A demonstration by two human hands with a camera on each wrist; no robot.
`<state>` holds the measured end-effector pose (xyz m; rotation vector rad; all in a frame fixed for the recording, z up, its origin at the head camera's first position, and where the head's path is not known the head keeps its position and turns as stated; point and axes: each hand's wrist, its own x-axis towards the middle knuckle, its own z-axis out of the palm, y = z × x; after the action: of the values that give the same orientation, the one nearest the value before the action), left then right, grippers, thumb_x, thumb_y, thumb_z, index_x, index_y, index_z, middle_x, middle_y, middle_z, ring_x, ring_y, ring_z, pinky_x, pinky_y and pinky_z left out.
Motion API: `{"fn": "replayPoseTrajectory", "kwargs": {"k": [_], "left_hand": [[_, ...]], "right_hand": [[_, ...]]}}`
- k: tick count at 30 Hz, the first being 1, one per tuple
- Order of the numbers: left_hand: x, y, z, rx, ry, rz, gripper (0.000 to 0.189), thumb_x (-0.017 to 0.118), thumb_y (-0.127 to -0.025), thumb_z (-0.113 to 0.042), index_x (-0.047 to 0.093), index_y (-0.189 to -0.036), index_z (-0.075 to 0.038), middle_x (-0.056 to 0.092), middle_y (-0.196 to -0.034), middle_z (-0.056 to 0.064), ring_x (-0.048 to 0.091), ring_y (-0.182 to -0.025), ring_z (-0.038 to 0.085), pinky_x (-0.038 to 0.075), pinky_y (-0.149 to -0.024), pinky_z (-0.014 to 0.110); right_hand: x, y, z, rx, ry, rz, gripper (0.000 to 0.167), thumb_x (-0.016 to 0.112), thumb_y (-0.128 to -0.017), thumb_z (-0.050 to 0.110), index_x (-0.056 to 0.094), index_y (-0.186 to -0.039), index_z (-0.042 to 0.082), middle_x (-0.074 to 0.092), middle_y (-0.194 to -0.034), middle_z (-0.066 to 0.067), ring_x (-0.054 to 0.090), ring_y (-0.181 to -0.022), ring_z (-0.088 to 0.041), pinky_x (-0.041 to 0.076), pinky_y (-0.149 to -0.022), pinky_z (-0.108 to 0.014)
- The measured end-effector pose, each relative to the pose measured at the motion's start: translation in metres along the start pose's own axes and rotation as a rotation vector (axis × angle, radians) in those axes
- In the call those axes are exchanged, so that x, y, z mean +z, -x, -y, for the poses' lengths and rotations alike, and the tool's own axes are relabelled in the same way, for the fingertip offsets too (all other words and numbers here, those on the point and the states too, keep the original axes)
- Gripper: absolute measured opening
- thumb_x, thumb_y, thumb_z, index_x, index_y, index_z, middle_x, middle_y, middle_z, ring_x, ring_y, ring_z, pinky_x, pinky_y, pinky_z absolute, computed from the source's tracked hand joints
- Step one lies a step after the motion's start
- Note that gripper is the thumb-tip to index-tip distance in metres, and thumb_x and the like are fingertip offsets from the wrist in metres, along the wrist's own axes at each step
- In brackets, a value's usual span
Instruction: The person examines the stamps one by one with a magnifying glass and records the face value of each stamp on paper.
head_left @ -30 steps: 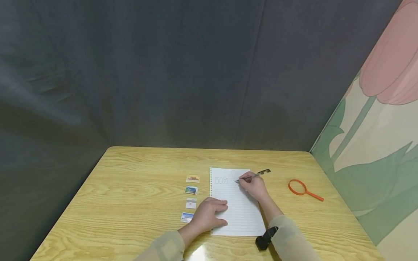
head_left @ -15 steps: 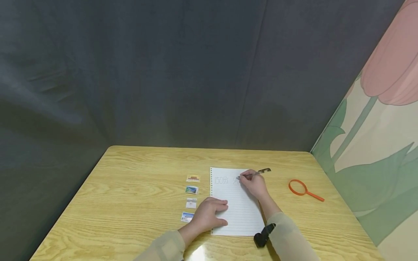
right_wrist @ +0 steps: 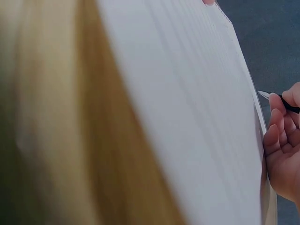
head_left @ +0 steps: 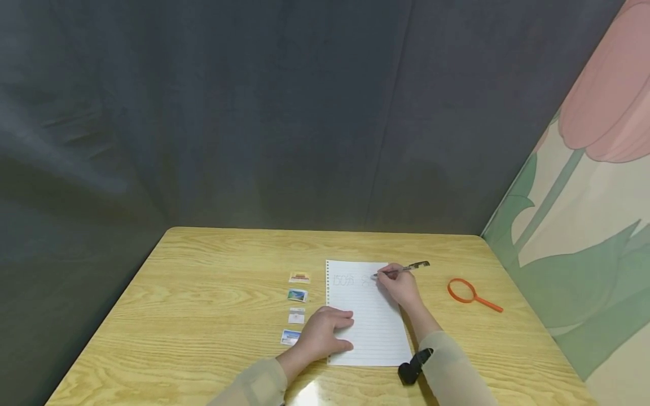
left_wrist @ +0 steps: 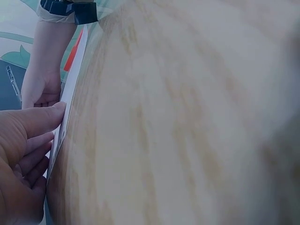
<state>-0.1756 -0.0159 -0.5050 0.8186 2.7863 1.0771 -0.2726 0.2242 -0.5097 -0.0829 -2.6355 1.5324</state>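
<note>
A sheet of lined paper (head_left: 373,327) with punched holes down its left side lies on the table. Near its top is handwriting (head_left: 343,280) that looks like "150" plus a character, with fainter marks to the right. My right hand (head_left: 401,287) pinches a pen (head_left: 413,265), its tip at those marks; the right wrist view shows the pen's pale tip (right_wrist: 264,94) by the fingers. On the lower left of the sheet rests my left hand (head_left: 324,334), fingers fairly straight and thumb apart. In the left wrist view its thumb (left_wrist: 44,117) lies along the paper's edge.
Several small stamp-like pictures, the top one a yellow stamp (head_left: 299,277), form a column left of the paper. The lowest, a blue stamp (head_left: 290,337), is partly behind my left hand. An orange magnifying glass (head_left: 474,295) lies to the right. A dark curtain (head_left: 284,124) hangs behind the table (head_left: 203,316).
My right hand has shifted slightly right with the pen, and new marks have appeared to the right of the first writing. The left hand has stayed in place on the paper.
</note>
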Motion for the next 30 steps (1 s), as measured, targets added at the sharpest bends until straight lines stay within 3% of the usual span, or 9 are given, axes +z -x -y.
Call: {"fn": "replayPoseTrajectory", "kwargs": {"k": [8,20,30], "left_hand": [[0.0011,-0.0010,0.0008,-0.011,0.004,0.009,0.049,0.088,-0.073,-0.024,0.073,-0.118,-0.010,0.065,-0.129,-0.007,0.055,-0.119,0.016,0.042,-0.104,0.029],[0.0000,-0.0008,-0.0010,-0.012,0.006,0.012,0.049,0.088,-0.073,-0.024,0.073,-0.118,-0.010,0.065,-0.129,-0.007,0.055,-0.120,0.016,0.042,-0.104,0.030],[0.0000,-0.0004,-0.0017,-0.009,0.003,0.003,0.049,0.088,-0.073,-0.024,0.073,-0.117,-0.009,0.065,-0.129,-0.007,0.055,-0.119,0.016,0.042,-0.104,0.029]], "right_hand": [[-0.0008,0.0009,0.0009,-0.023,0.044,-0.006,0.014,0.068,-0.092,0.015,0.069,-0.097,0.003,0.066,-0.093,-0.010,0.057,-0.072,-0.016,0.047,-0.054,-0.023],[0.0011,0.0007,0.0001,-0.057,0.117,-0.023,0.010,0.068,-0.090,0.014,0.070,-0.094,0.005,0.065,-0.091,-0.007,0.056,-0.075,-0.018,0.047,-0.061,-0.025],[-0.0028,0.0071,0.0001,-0.039,0.100,0.030,0.005,0.068,-0.087,0.011,0.068,-0.088,0.006,0.065,-0.076,-0.003,0.055,-0.060,-0.015,0.047,-0.053,-0.025]]}}
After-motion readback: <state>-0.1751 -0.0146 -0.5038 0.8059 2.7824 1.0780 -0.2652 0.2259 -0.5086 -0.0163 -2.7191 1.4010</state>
